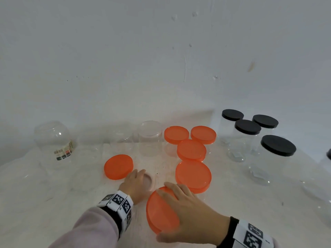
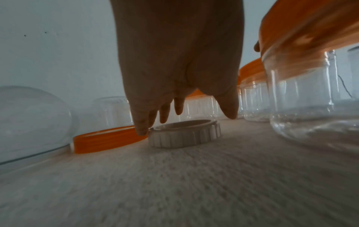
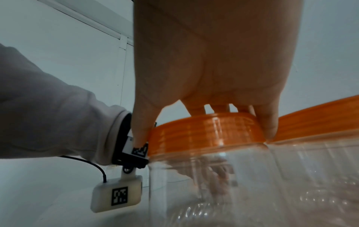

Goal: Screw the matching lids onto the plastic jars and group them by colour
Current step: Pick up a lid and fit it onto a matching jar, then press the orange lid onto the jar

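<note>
My right hand [image 1: 186, 208] arches over an orange lid [image 3: 205, 132] on a clear jar [image 3: 242, 184], fingers [image 3: 267, 122] and thumb clamped round its rim. My left hand [image 1: 136, 185] reaches forward, palm down, fingers [image 2: 141, 122] loosely extended, their tips touching a white lid [image 2: 184, 133] on the bench [image 2: 174, 184]. A loose orange lid [image 1: 118, 167] lies just left of those fingertips.

I see orange lids [image 1: 193, 176] on clear jars [image 3: 252, 176], black lids [image 1: 278, 145] on others, one white ridged lid [image 2: 184, 135], and my wristbands [image 1: 119, 203] (black-and-white squares).
</note>
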Tool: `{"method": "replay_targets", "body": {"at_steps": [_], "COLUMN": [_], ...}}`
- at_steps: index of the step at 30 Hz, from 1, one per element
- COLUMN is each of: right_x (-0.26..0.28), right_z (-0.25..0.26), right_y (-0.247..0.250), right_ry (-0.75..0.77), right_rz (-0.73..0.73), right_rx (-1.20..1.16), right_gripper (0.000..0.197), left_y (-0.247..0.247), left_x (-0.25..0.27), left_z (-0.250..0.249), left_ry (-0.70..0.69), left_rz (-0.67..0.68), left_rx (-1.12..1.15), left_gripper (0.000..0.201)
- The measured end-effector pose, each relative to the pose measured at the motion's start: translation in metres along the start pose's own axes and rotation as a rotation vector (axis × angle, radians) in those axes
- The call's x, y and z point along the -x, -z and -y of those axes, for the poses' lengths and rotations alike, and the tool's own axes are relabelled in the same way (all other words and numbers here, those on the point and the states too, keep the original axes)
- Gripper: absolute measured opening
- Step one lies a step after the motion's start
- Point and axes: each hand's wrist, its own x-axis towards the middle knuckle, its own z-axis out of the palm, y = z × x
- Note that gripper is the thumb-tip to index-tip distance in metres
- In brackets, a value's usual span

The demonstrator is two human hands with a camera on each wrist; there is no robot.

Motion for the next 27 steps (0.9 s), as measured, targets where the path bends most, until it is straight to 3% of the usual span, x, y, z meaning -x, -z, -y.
{"method": "replay_targets", "body": {"at_steps": [6, 11, 18, 25, 27], "right_x": [-0.002, -0.026, -0.086, -0.136, -0.144], "right_z": [0.001, 0.008, 0.015, 0.006, 0.001], "right_y": [0.008, 0.014, 0.027, 0.035, 0.036], "right_ry": [0.033, -0.007, -0.177, -0.382, -0.422], "right_rz": [0.018, -0.028, -0.093, -0.084, -0.066], "right_rx": [-0.004, -0.003, -0.009, 0.036, 0.029], "right_gripper": [0.105, 0.107, 0.103, 0.102, 0.104], "left_y": [0.003, 0.023, 0.04, 0.047, 0.045], "left_x": [0.003, 0.023, 0.066, 0.101, 0.107], "left_z": [0.007, 0.03, 0.073, 0.106, 0.112], "left_ry": [0.058, 0.119, 0.204, 0.174, 0.173], "left_rz": [-0.041, -0.118, -0.329, -0.445, -0.479], "left_rx": [-0.026, 0.251, 0.507, 0.662, 0.695], "left_gripper": [0.083, 0.096, 0.09, 0.107, 0.103]}}
